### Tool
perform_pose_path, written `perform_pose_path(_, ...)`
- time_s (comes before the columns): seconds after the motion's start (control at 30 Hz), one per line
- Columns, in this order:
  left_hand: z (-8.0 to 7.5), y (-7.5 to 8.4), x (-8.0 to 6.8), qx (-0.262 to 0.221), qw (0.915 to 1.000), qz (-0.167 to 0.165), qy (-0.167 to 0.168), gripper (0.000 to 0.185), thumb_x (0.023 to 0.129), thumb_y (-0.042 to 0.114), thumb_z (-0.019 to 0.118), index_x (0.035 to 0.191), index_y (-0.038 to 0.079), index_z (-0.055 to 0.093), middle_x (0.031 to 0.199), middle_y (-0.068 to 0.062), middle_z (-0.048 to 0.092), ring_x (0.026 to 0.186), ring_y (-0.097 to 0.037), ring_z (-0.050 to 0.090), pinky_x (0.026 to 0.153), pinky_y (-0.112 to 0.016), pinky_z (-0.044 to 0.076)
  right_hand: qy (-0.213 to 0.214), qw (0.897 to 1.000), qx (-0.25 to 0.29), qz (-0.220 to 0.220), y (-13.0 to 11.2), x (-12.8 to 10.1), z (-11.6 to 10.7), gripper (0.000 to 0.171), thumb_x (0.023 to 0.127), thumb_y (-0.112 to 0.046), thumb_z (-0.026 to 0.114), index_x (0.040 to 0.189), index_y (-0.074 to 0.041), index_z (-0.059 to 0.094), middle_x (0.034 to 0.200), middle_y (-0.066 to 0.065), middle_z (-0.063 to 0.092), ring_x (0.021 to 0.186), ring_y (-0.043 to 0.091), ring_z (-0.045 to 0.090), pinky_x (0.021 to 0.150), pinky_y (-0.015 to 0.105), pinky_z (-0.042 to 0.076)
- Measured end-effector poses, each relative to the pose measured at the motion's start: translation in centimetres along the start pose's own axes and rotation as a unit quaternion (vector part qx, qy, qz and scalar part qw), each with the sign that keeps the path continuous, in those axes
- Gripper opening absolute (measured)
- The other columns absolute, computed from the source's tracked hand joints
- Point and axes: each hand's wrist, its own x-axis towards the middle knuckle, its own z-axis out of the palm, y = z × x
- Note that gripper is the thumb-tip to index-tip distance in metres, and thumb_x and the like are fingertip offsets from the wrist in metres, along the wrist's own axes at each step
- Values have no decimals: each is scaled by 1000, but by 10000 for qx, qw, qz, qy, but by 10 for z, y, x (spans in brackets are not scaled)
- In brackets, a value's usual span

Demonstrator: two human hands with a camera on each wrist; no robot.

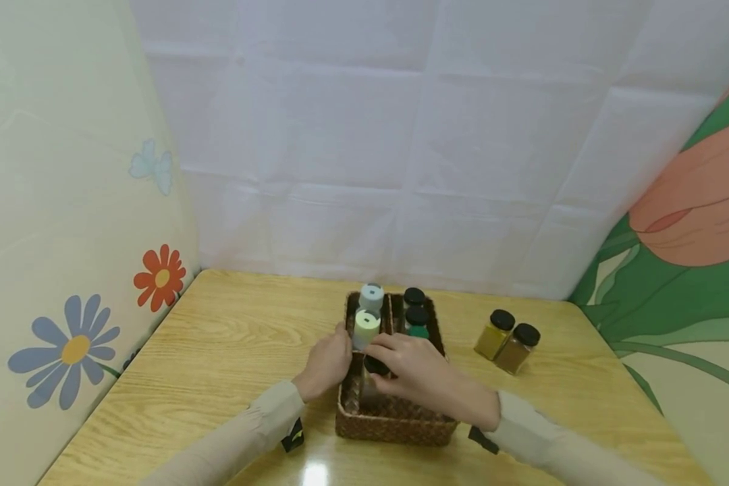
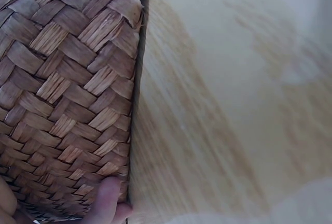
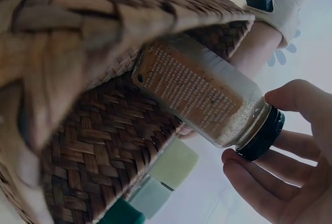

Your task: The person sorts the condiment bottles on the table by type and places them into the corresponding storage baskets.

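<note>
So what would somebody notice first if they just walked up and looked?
Probably the brown woven basket in the middle of the wooden table, with both hands at it. The right hand grips a black-capped spice jar at the basket, while the left hand touches its left wall. Two more black-lidded jars stand on the table to the right.

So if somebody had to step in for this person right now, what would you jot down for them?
Right hand: fingers grip the black cap of a spice jar, lowering it into the near left part of the basket.
Left hand: rests against the basket's left wall, steadying it.
Done: two pale-lidded jars and two black-capped jars stand in the basket.
Left: probably seat the held jar, then the two jars on the table to the right.
</note>
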Motion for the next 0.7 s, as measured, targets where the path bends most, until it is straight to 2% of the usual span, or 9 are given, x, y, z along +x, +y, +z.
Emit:
perform_pose_path(0.3,2,-2,0,275,9993,190,177,35,100,2,50,124,-23,47,57,-12,53,43,-22,53,37,-31,41,-360,9993,90,70,0,2,11,33,87,-23,78,114,-5,71,107,6,67,87,15,67,69,23,54)
perform_pose_path(0.53,-1,-1,0,179,9998,117,-30,37,100,3,49,126,-23,45,57,-9,52,42,-19,51,37,-30,39,-534,9983,147,161,0,5,15,34,87,-25,79,114,-5,71,107,6,68,88,15,67,69,22,54)
perform_pose_path(0.7,-1,-1,-1,110,9998,165,-28,36,100,2,49,125,-23,45,57,-9,51,42,-18,50,37,-29,38,-684,9974,126,187,0,4,19,34,87,-25,78,114,-6,71,107,4,67,87,14,67,69,20,53)
